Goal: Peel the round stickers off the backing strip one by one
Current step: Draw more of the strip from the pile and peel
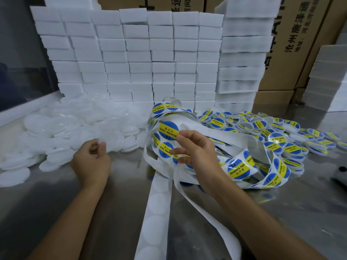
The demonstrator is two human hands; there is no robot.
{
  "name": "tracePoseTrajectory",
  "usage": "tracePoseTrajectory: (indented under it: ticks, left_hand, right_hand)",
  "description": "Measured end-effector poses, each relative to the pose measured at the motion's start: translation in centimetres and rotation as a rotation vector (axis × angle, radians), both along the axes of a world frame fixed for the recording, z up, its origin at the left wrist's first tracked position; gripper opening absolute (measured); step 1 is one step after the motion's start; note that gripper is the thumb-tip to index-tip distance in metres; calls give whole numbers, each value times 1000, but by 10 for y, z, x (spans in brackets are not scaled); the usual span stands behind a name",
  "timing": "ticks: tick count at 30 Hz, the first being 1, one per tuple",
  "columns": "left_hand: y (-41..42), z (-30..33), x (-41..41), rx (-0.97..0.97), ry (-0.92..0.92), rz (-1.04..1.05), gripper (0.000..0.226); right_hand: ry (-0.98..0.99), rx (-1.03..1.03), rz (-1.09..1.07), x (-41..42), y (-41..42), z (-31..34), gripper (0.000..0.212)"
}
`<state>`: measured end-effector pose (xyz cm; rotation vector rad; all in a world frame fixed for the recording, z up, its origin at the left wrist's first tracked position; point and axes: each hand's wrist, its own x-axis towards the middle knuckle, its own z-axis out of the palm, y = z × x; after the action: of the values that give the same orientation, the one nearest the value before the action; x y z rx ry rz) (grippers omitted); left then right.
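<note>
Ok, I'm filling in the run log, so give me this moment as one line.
right hand: pinches sticker | left hand: holds white lid | strip: peeled part trails down table

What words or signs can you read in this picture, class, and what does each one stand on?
"SOLDERING PASTE" with "助焊膏": yellow band of the round sticker pinched in the right hand.
The same words: stickers on the backing strip and on the labelled lids.
"沧州唐泽通": cardboard box; its smaller print is too blurred.
</note>
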<state>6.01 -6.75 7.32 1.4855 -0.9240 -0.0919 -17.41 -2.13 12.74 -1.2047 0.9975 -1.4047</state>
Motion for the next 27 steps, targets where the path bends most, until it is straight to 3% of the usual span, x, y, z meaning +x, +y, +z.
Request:
tracePoseTrajectory:
  ticks: [2,6,9,15,19,27]
  left_hand:
    - [4,4,-4,-44,148,-79,19]
    - [8,19,-22,-104,629,-474,17]
    - [13,30,-35,-126,799,-695,20]
    - [25,44,-50,-101,799,-978,23]
    - [30,45,-57,-52,775,-1029,28]
    - [33,47,-58,-7,728,-1066,37]
  right_hand:
    - [15,-2,-11,0,0,0,5]
    - [49,-14,-28,-3,0,1,7]
    - [53,-27,-41,-5,-1,2,9]
    - [-19,-43,-41,-4,-1,3,13]
    - [20,-70,-53,-2,-1,1,4]
    - [37,-122,-58,-1,-2,-2,8]
